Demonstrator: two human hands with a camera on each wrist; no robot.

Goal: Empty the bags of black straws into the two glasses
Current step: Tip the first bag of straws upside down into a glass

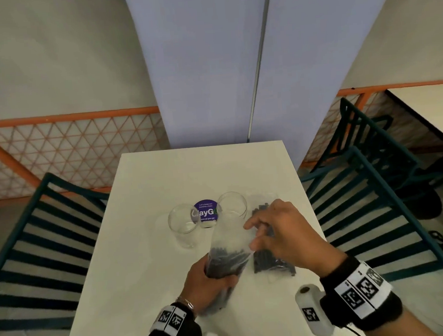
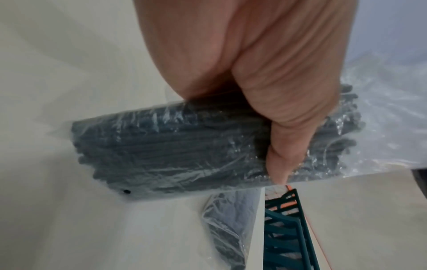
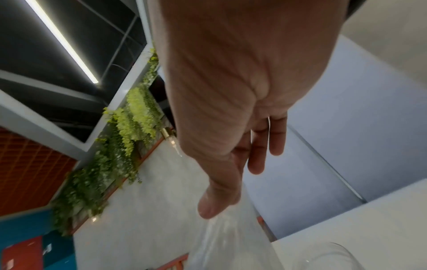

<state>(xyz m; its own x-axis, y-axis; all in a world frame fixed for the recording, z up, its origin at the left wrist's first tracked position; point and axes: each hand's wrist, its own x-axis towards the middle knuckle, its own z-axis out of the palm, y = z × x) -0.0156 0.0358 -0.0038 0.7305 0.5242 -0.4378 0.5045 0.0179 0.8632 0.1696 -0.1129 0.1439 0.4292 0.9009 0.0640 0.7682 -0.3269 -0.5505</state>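
The white table (image 1: 154,266) is carrying everything, and the work is happening at its near middle. Two empty glasses (image 1: 184,223) are standing just beyond the grip, one ahead and to its left, the other (image 1: 232,206) straight ahead, with a round purple sticker (image 1: 205,213) lying between them. A second bag of black straws (image 1: 272,259) is lying flat to the right of the grip, under the right hand.

The left hand (image 1: 211,285) is wrapping its fingers around the straw-filled lower end of the held bag (image 1: 228,252), keeping it tilted with the clear, slack mouth pointing toward the far glass. The right hand (image 1: 281,232) is reaching to that loose plastic above the grip; its thumb (image 3: 215,204) is touching the film, but whether it is truly pinching cannot be told.

The step in hand appears to be opening the mouth. To do it well, the left hand should be squeezing the bundle firmly so the straws are not sliding early, while the right is spreading the opening wide and steering it over the rim before the bag is tipped; light glasses may topple if nudged.
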